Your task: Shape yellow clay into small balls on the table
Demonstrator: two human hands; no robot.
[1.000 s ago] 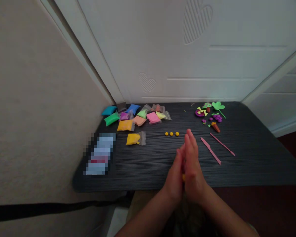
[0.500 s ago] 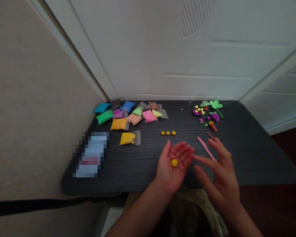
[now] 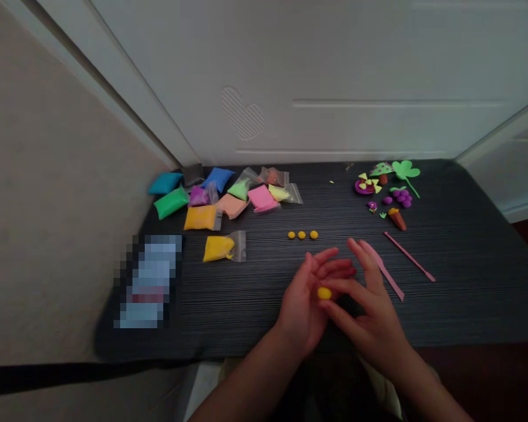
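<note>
Gently, I pinch a small yellow ball (image 3: 324,293) between the thumb and forefinger of my right hand (image 3: 374,319), those 2 tips closed to the ball's width while my other right fingers stand spread and lifted. My left hand (image 3: 301,308) is cupped below and beside it, palm turned up, fingers loosely bent and well parted from the thumb; the ball sits just over that palm, and I cannot tell whether it touches the skin. Both hands are above the near part of the dark table (image 3: 246,316). Beyond my left fingertips, 3 yellow pieces (image 3: 301,235) lie in a short row, near each other but apart. Left of them I have a clear bag of yellow clay (image 3: 219,248), and farther back a cluster of coloured packets (image 3: 232,205). A pink knife (image 3: 391,280) lies slanted just past my right fingers, which partly cover it from my view, and a thin pink stick (image 3: 409,257) rests to its right. Behind these tools sit a brown cone with an orange top (image 3: 397,219), a purple cluster (image 3: 403,198), a purple dish (image 3: 364,187) with pale yellow wedges, and a green clover shape (image 3: 406,171).
</note>
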